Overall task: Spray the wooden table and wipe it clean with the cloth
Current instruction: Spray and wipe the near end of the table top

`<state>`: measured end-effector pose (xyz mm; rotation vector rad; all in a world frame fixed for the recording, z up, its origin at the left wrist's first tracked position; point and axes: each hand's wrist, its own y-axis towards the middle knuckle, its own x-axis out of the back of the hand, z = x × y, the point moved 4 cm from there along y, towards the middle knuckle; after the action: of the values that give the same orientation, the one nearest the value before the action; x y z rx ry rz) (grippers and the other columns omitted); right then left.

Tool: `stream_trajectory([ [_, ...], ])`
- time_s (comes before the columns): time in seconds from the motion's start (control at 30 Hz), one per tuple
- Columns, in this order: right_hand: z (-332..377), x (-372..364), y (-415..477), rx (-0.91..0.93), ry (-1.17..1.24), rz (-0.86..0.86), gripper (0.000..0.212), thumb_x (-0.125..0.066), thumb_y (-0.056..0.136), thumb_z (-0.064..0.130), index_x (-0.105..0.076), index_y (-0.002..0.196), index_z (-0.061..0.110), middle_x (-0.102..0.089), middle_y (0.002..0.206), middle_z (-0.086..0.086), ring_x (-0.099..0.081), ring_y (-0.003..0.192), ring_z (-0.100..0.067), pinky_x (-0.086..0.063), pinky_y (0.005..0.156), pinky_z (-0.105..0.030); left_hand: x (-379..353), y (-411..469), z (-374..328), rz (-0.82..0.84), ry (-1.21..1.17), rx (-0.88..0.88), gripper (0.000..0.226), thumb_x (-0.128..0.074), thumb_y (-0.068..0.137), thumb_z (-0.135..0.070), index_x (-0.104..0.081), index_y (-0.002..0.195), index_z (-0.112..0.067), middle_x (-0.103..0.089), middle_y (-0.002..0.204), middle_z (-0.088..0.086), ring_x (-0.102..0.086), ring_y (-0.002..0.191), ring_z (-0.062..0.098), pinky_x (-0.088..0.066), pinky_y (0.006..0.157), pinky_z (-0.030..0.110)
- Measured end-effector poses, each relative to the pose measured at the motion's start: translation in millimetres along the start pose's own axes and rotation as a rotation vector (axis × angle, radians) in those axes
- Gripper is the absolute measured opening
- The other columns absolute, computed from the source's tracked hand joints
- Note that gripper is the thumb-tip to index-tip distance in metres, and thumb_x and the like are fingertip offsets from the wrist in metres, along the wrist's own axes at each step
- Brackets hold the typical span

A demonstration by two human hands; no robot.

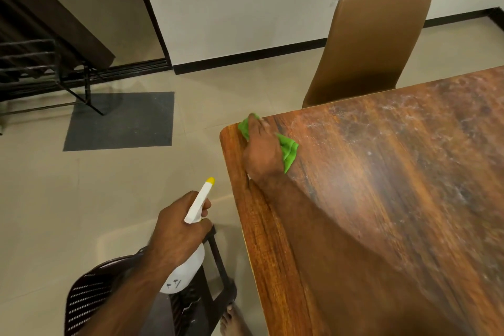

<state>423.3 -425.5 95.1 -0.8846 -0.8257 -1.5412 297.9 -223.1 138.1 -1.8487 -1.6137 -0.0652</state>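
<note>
Green cloth (pixel 289 154) under flat R grip (pixel 261 153), wood table (pixel 381 177) corner; L grip (pixel 177 229) clutches spray btl (pixel 188 271).

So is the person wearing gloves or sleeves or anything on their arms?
No gloves: the left hand and right hand are bare, with no rings that I can make out. The forearms are bare too, a bit hairy, with no sleeves in view.

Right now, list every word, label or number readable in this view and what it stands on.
Spray bottle: a few dark marks on its white body, too blurred to read.
No readable text anywhere else: none on the wooden table, green cloth or brown chair.
</note>
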Motion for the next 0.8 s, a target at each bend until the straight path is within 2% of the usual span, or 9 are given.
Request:
stream_trajectory([
  [0.13,-2,-1,-15,-0.028,-0.008,-0.014,0.07,-0.051,0.093,0.007,-0.026,0.158,0.012,-0.036,0.16,-0.011,-0.029,0.149,-0.026,-0.025,0.123,-0.038,5,-1,6,-0.004,-0.001,-0.005,0.027,-0.073,0.082,0.004,-0.068,0.095,-0.019,-0.069,0.089,0.001,-0.066,0.087,0.022,-0.058,0.077,0.041],
  [0.23,12,-8,-66,0.043,-0.008,0.071,0.077,-0.062,0.092,0.012,-0.024,0.159,0.015,-0.032,0.162,-0.006,-0.027,0.15,-0.024,-0.022,0.122,-0.037,6,-2,7,-0.014,-0.022,0.011,0.027,-0.073,0.082,0.005,-0.068,0.095,-0.019,-0.069,0.088,0.002,-0.066,0.086,0.024,-0.059,0.077,0.044],
  [0.33,10,-7,-84,0.146,-0.017,0.133,0.075,-0.059,0.094,0.014,-0.022,0.16,0.018,-0.032,0.162,-0.004,-0.027,0.15,-0.022,-0.027,0.122,-0.043,2,-3,5,-0.018,-0.026,0.018,0.03,-0.072,0.079,0.006,-0.069,0.093,-0.021,-0.069,0.082,-0.003,-0.067,0.083,0.021,-0.06,0.075,0.046],
  [0.43,-9,3,-54,0.069,-0.024,0.132,0.071,-0.052,0.094,0.014,-0.022,0.159,0.017,-0.031,0.162,-0.006,-0.026,0.15,-0.024,-0.028,0.122,-0.045,-4,-5,2,-0.001,-0.018,0.007,0.034,-0.072,0.078,0.006,-0.069,0.092,-0.024,-0.068,0.082,-0.009,-0.067,0.082,0.02,-0.06,0.075,0.047],
  [0.5,-16,8,-40,-0.017,-0.031,0.099,0.075,-0.054,0.091,0.011,-0.021,0.159,0.017,-0.03,0.162,-0.007,-0.028,0.149,-0.026,-0.029,0.121,-0.047,-6,-5,1,0.004,-0.016,-0.002,0.034,-0.071,0.077,0.007,-0.069,0.091,-0.024,-0.068,0.084,-0.012,-0.067,0.083,0.022,-0.06,0.074,0.047],
  [0.6,-4,5,-65,-0.039,-0.037,0.072,0.077,-0.056,0.092,0.012,-0.021,0.16,0.018,-0.03,0.163,-0.008,-0.028,0.149,-0.027,-0.03,0.12,-0.049,-9,-8,2,0.003,-0.01,0.002,0.033,-0.071,0.078,0.006,-0.069,0.09,-0.024,-0.068,0.085,-0.012,-0.067,0.082,0.024,-0.06,0.074,0.049],
  [0.7,7,1,-117,0.085,-0.02,0.138,0.08,-0.059,0.092,0.008,-0.02,0.16,0.018,-0.028,0.164,-0.005,-0.024,0.151,-0.024,-0.022,0.122,-0.045,-13,-11,2,-0.01,0.007,-0.004,0.033,-0.072,0.077,0.005,-0.069,0.089,-0.025,-0.068,0.079,-0.008,-0.067,0.08,0.024,-0.061,0.074,0.051],
  [0.8,-10,8,-115,0.162,-0.01,0.159,0.075,-0.055,0.093,0.009,-0.023,0.16,0.02,-0.029,0.164,-0.003,-0.025,0.151,-0.022,-0.018,0.123,-0.043,-18,-14,-3,-0.004,0.005,-0.009,0.032,-0.072,0.077,0.004,-0.069,0.09,-0.025,-0.069,0.081,-0.003,-0.067,0.08,0.024,-0.06,0.075,0.052],
])
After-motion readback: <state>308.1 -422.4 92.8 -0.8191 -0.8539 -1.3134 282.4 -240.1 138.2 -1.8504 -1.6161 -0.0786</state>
